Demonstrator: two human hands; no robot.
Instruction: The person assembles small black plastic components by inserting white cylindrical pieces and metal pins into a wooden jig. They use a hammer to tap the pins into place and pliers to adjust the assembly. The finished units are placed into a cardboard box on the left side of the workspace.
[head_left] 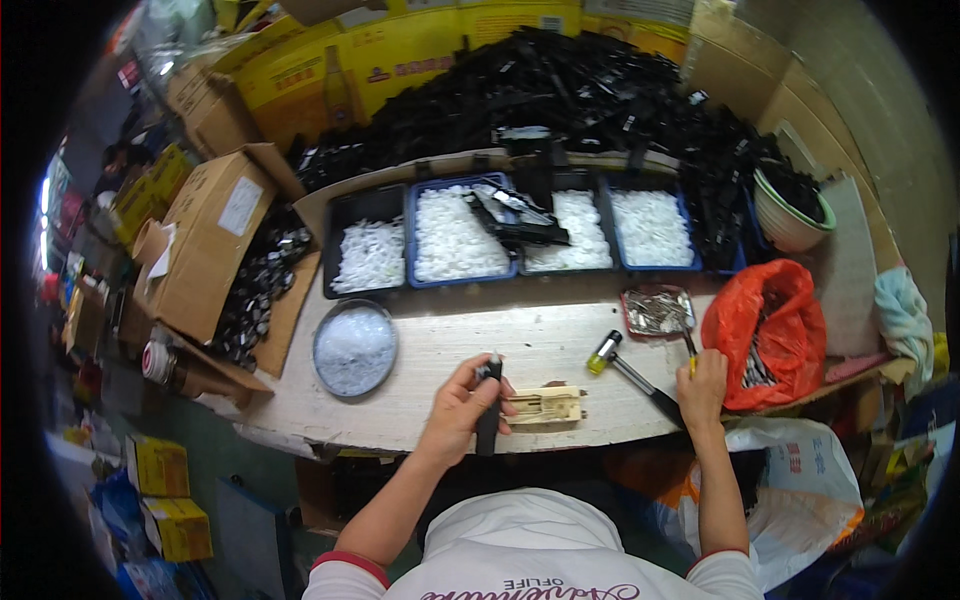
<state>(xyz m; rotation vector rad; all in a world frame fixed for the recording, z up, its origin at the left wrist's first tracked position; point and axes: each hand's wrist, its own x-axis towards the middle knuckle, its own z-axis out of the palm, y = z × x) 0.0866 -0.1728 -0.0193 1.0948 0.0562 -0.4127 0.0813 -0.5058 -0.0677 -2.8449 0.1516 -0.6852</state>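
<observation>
Left hand [462, 402] grips a slim black plastic bar [488, 405] upright beside the cream wooden jig [546, 405]; right hand [702, 385] closes on the yellow-headed mallet [628, 372] (seat squarely, strike lightly).

Well left of the left hand's fingers [478, 385], an open brown carton [205, 240] bears a white label [240, 205]. Far beyond the fingertips stands a yellow printed box [400, 60]. Just right of the right hand's fingers [700, 365] slumps an orange plastic bag [770, 330]. Far below-left lie small yellow boxes [165, 495].
</observation>
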